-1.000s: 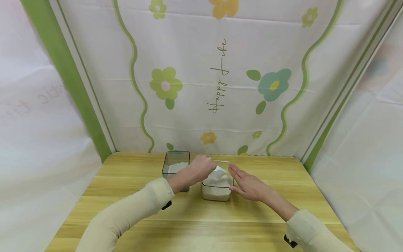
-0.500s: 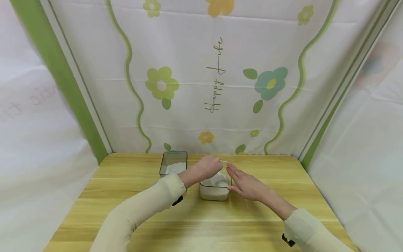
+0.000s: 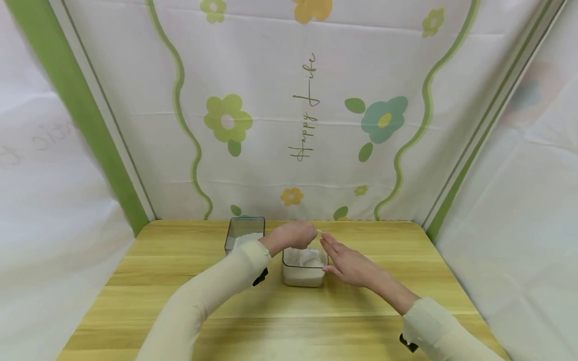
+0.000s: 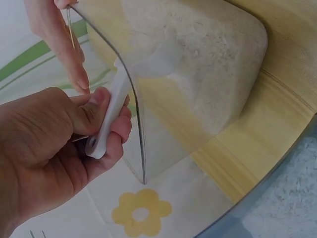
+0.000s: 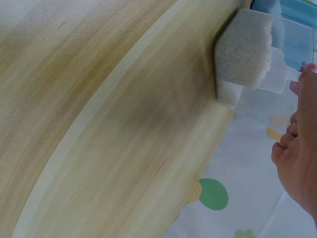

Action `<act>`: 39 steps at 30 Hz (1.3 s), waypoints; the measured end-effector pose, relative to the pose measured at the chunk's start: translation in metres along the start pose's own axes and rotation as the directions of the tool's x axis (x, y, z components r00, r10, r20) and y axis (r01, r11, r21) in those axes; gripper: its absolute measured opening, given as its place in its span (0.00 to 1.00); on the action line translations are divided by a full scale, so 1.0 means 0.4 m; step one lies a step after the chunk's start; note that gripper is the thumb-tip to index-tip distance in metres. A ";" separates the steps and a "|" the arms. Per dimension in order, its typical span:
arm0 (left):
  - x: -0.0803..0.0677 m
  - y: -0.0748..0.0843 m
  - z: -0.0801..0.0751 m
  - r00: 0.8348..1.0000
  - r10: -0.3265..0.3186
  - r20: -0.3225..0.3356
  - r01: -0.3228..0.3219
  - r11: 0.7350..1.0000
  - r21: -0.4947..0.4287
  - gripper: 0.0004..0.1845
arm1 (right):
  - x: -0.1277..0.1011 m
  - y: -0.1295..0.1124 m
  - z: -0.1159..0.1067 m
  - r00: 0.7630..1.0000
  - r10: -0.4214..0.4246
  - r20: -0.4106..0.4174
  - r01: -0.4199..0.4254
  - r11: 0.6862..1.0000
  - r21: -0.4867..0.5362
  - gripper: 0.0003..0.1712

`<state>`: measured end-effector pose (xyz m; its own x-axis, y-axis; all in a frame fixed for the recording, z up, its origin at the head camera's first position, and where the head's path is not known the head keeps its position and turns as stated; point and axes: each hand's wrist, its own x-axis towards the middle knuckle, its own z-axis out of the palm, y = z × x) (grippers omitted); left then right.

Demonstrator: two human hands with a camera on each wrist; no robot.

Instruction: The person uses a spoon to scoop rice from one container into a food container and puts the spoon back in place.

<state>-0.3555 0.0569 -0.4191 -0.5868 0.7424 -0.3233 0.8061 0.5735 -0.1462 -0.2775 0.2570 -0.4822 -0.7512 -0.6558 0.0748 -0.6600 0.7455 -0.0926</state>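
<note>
A clear container (image 3: 302, 279), partly filled with white grains like rice, stands on the wooden table. My left hand (image 3: 294, 234) is above its far part, gripping the handle of a white scoop (image 4: 115, 96) between thumb and curled fingers. Through the clear wall in the left wrist view, the scoop's bowl (image 4: 163, 60) shows at the grains' surface. My right hand (image 3: 349, 263) lies at the container's right side, fingers straight and thumb near the front corner. In the right wrist view my right hand (image 5: 299, 148) covers part of the rim.
Left of the clear container stands a grey-tinted transparent container (image 3: 232, 234) holding white grains; my left forearm hides part of it. A white curtain (image 3: 266, 165) with flowers rises behind the table's (image 3: 361, 326) back edge.
My left hand has moved right across the container with the scoop, whose bowl has turned and sunk lower towards the grains. The right hand keeps its place at the side. The head view has shifted slightly.
</note>
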 end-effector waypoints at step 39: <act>-0.032 -0.085 -0.006 0.995 0.061 0.074 -0.032 0.936 -0.350 0.17 | -0.004 -0.001 0.002 1.000 0.000 -0.012 0.000 1.000 -0.018 0.41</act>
<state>-0.3756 0.0285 -0.4079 -0.5289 0.7484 -0.4002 0.7463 0.6346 0.2007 -0.2760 0.2578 -0.4829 -0.7513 -0.6543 0.0869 -0.6598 0.7476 -0.0752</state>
